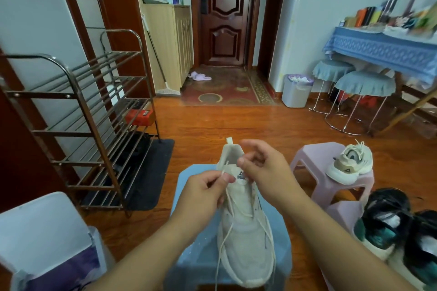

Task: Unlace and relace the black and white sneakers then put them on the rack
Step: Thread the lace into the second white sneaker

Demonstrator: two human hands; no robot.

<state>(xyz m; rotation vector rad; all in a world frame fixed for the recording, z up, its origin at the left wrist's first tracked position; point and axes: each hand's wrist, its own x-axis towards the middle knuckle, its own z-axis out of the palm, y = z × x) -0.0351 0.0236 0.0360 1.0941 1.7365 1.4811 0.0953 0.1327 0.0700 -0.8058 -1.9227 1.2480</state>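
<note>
at the far left we see a white chair [45, 227] in the lower corner, and behind it a metal shoe rack [89, 111] standing against the wall, with a red box [140, 116] on one of its rear shelves and a dark mat [151, 172] under its feet.

moving toward the middle, our left hand [203, 192] has its fingers curled, thumb and forefinger pinching a cream lace [225, 210] just beside the tongue of the shoe. the cream sneaker [244, 224] we work on lies on a blue stool [189, 264], its toe toward us at the near edge and its heel toward the far edge. loose runs of the lace trail down both sides of the upper, one hanging past the near edge of the stool.

our right hand [264, 168] is over the collar of the shoe, fingers bent inward; it seems to pinch something small near the top eyelets, though we cannot tell what it grips.

further right, a second cream sneaker [350, 163] sits on a pink stool [314, 156], at its right edge, laced. at the lower right, on the floor, stand black and white sneakers [390, 224] with teal patches, just beside the pink stool. beyond them we see a grey bin [296, 92], two covered stools [365, 84] and a table with a blue cloth [383, 52].
</note>
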